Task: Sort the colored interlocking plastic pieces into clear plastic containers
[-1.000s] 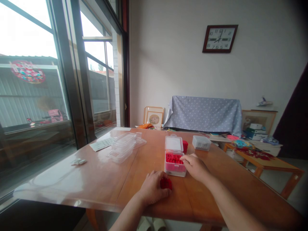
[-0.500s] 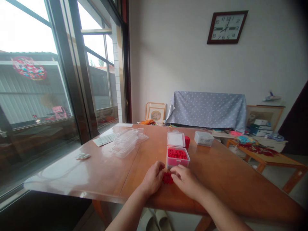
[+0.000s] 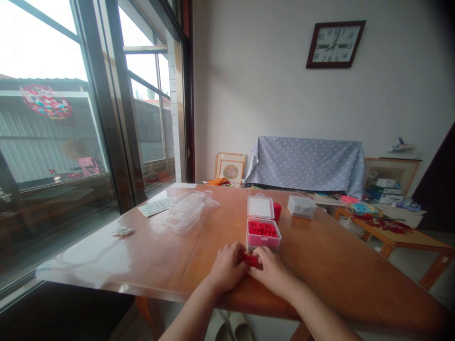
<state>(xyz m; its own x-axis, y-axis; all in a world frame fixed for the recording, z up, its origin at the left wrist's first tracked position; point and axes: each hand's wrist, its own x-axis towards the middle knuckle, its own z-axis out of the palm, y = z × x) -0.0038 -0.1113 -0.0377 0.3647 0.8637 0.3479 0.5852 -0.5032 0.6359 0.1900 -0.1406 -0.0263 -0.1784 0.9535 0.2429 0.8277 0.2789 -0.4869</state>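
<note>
Between my two hands, near the front edge of the wooden table, is a small red openwork piece. My left hand has its fingers closed on the piece's left side, and my right hand pinches it from the right. The fingers cover part of the piece, so its full shape is hidden. Just beyond my hands stands a clear plastic box with its lid tipped back. Many red pieces of a similar look fill it to the top.
Behind the lid sits another red bundle. A closed clear box stands at the back right. Stacked clear containers, a printed sheet and a small packet lie to the left. The table ends close to my forearms.
My hands have come together around the red piece, which lay on the table between them before. Their fingers now grip it from both sides. The view has shifted slightly.
</note>
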